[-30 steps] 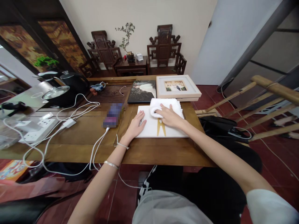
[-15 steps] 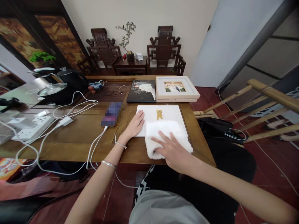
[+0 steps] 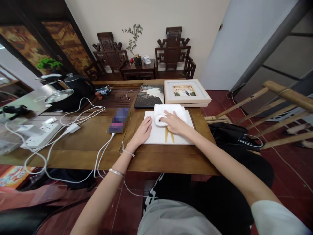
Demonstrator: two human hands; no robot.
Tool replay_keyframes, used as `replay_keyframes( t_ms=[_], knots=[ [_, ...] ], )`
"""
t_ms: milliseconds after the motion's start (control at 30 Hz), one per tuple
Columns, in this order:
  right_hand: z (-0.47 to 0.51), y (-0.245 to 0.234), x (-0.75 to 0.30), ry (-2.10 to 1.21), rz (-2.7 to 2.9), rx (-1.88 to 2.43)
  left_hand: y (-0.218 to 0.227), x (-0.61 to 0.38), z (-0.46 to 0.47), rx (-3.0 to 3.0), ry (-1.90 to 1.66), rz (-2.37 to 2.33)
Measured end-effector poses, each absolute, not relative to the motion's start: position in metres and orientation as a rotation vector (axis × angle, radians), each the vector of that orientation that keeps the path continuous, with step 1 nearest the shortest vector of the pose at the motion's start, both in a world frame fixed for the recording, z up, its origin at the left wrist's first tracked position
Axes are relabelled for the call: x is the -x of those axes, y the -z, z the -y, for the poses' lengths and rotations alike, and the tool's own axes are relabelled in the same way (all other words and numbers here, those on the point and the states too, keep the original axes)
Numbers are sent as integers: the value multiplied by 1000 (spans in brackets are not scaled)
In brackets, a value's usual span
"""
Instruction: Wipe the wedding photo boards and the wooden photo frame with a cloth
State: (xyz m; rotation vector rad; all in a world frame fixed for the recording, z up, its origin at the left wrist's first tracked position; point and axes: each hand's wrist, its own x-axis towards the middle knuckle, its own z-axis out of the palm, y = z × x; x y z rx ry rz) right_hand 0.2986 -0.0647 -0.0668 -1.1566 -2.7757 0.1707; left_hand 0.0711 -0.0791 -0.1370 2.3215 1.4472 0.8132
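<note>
A folded white towel (image 3: 168, 110) lies over the upper part of a flat white board (image 3: 155, 136). My right hand (image 3: 177, 124) presses down on the towel and grips it, its thumb side tucked toward a fold. Two gold strips of a figure (image 3: 169, 135) show on the board below the towel; the rest of the figure is covered. Along the board's left edge, my left hand (image 3: 142, 132) rests flat with its fingers stretched out, holding nothing.
Behind the board lie a dark photo panel (image 3: 149, 96) and a light wooden picture frame (image 3: 207, 96). To the left are a phone (image 3: 119, 121), white cables, a power strip (image 3: 44, 134) and black kettles. A bamboo chair (image 3: 276, 112) stands at the right.
My right hand has pushed the towel away from me, from the board's near edge to its far part. The figure's lower part is now uncovered. My left hand stays in place.
</note>
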Motion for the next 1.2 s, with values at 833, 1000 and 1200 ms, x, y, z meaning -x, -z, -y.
replay_keyframes(
  t_ms=[833,1000,1200],
  knots=[
    [127,64,-293,-158,2841,1164,136,-74,79,-2297,-834,-1453],
    [73,70,-274,-28,2770,1290,132,-73,80,-2293,-828,-1440],
    [86,73,-268,1,2784,1322,134,-72,79,-2288,-847,-1434]
  ],
)
